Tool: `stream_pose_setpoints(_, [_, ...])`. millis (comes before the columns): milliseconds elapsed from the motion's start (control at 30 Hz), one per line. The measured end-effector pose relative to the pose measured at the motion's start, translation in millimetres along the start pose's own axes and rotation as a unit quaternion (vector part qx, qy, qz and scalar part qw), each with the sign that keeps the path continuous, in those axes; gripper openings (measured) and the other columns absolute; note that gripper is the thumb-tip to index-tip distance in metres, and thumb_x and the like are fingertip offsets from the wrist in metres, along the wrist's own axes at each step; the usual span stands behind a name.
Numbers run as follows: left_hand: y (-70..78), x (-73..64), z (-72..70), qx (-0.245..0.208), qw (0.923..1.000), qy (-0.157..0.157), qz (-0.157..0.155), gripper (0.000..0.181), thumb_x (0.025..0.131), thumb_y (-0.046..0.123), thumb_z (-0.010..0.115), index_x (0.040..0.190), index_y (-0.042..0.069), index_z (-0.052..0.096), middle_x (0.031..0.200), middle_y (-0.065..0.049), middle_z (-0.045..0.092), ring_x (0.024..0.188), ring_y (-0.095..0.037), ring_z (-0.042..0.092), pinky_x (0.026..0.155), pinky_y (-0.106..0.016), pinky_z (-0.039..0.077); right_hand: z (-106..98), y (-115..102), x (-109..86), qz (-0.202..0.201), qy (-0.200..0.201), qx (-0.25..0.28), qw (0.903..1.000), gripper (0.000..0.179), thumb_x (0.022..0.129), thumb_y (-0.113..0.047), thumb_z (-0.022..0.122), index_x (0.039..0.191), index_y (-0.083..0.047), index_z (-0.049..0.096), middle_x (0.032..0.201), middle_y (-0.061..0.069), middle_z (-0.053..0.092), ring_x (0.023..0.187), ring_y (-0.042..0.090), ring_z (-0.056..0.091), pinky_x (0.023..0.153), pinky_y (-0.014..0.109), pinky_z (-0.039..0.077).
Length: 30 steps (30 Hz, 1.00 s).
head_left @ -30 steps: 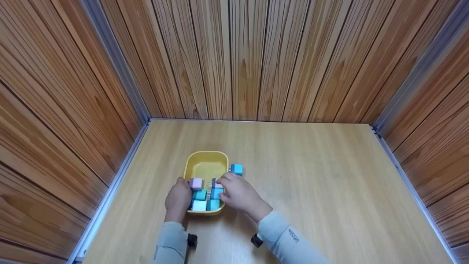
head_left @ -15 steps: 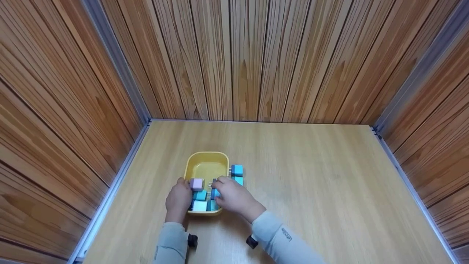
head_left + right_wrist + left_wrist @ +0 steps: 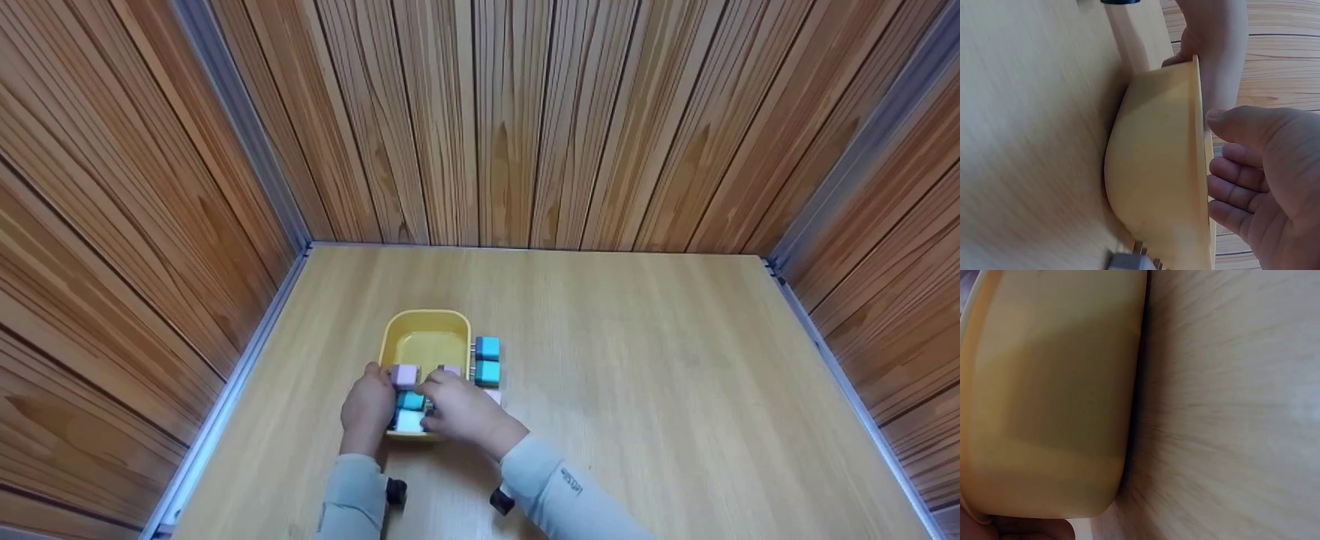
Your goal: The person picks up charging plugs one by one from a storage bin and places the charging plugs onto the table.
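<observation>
A yellow plastic bin stands on the table, holding several plug-in charger cubes in its near half. Among them are a pink charger, a teal charger and a pale mint charger. My left hand grips the bin's left rim, fingertips by the pink cube; its fingers curl under the rim at the left wrist view's bottom. My right hand reaches over the right rim above the chargers, thumb apart from loosely bent fingers. Nothing shows held between them. The chargers beneath this hand are hidden.
Right of the bin, a blue charger, a teal-green charger and a partly covered pale pink charger lie in a column, prongs toward the bin. Wood-panelled walls enclose the wooden table at the back and sides.
My right hand has slid left and toward the near end of the bin, uncovering the teal-green and pale pink chargers on the table. The left hand keeps its grip in place.
</observation>
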<state>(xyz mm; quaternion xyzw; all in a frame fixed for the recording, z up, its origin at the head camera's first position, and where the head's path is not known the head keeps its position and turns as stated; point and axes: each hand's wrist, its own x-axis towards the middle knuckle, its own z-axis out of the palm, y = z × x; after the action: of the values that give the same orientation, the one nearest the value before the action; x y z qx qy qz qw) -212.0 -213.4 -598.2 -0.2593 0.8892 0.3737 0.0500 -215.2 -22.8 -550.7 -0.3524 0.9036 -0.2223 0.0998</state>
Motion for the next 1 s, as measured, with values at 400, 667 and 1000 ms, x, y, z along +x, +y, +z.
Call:
stream_pose_setpoints(400, [0.2, 0.2, 2.3, -0.001, 0.9999, 0.006, 0.014, 0.036, 0.111, 0.038, 0.031, 0.117, 0.01, 0.053, 0.09, -0.01, 0.06, 0.077, -0.027, 0.058, 0.066, -0.037, 0.044, 3, -12, 5.3, 0.014, -0.018, 0.011, 0.9997, 0.044, 0.09, -0.027, 0.081, 0.131, -0.024, 0.067, 0.121, -0.009, 0.063, 0.107, 0.008, 0.061, 0.095, 0.031, 0.054])
stream_pose_setpoints(667, [-1.4, 3.3, 1.8, 0.013, 0.9997, 0.009, 0.019, 0.037, 0.111, 0.036, 0.032, 0.121, 0.008, 0.054, 0.091, -0.011, 0.062, 0.077, -0.027, 0.059, 0.065, -0.039, 0.045, 2, -17, 9.3, 0.012, -0.036, 0.023, 0.999, 0.038, 0.089, -0.023, 0.081, 0.125, -0.025, 0.071, 0.125, -0.009, 0.066, 0.108, 0.007, 0.063, 0.098, 0.032, 0.053])
stream_pose_setpoints(1000, [0.3, 3.4, 0.6, 0.026, 0.9994, 0.017, 0.018, 0.039, 0.111, 0.034, 0.031, 0.124, 0.006, 0.054, 0.091, -0.012, 0.064, 0.077, -0.027, 0.06, 0.066, -0.04, 0.046, 4, -17, 13.4, 0.003, -0.038, -0.011, 0.9992, 0.034, 0.089, -0.024, 0.082, 0.121, -0.025, 0.072, 0.115, -0.009, 0.068, 0.104, 0.008, 0.065, 0.095, 0.031, 0.054])
